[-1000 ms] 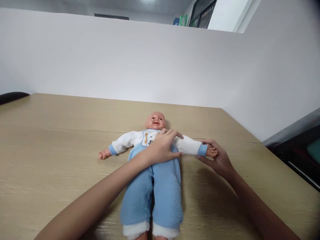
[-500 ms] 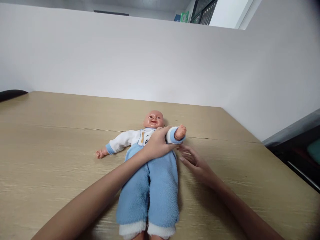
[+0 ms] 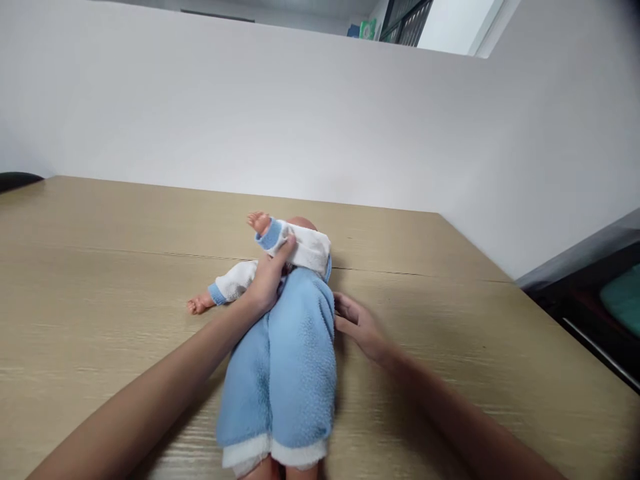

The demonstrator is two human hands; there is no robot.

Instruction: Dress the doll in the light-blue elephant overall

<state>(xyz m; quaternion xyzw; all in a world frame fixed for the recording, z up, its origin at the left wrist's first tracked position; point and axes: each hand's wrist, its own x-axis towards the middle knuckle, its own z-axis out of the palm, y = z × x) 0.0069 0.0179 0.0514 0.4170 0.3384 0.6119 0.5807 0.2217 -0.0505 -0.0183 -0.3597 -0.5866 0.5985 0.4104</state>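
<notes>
A baby doll (image 3: pixel 303 333) in blue fleece trousers and a white top with blue cuffs lies on the table, rolled partly onto its side toward the left. One doll arm is folded across its chest, hiding most of the head; the other stretches out on the tabletop. My left hand (image 3: pixel 273 277) grips the doll at the chest, thumb over the folded sleeve, its fingers mostly hidden. Beside the doll's right hip is my right hand (image 3: pixel 357 323), fingers apart, the tips at or behind the doll's back.
The light wooden table (image 3: pixel 440 320) has a seam running across it. Behind it rises a pale partition wall (image 3: pixel 250 120). A dark chair edge (image 3: pixel 20 180) shows at the far left, and a black object with a teal part (image 3: pixel 620 300) stands at the right.
The doll has rolled from its back toward the left, and its raised arm has swung across the chest over its face. My left hand has moved left with it; my right hand followed leftward.
</notes>
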